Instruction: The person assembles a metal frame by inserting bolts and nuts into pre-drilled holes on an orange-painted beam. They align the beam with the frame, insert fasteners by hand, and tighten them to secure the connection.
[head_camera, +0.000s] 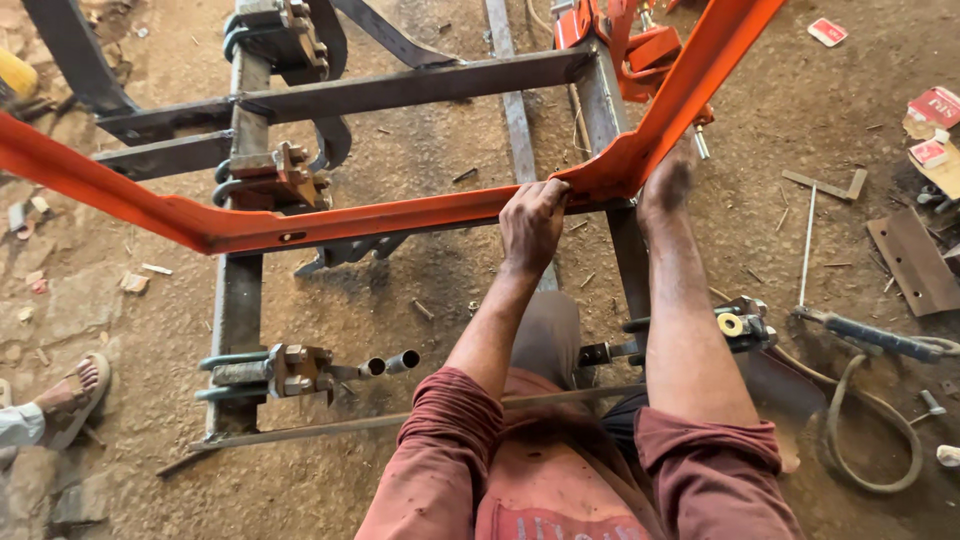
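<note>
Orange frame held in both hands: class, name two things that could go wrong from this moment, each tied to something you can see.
1. Both the left hand and right hand grip the orange frame near its bend above the grey steel chassis; fingers might get pinched if it drops.
2. The hose and loose metal plate on the dirt could trip someone.

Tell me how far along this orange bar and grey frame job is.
Done: clamps with bolts already sit on the grey steel frame. In hand: the left hand grips the orange bar at its bend, and the right hand presses just beside it. Left: the bar lies across the frame with no fastening visible at the bend; a rod and offcuts lie unused on the dirt.
</note>
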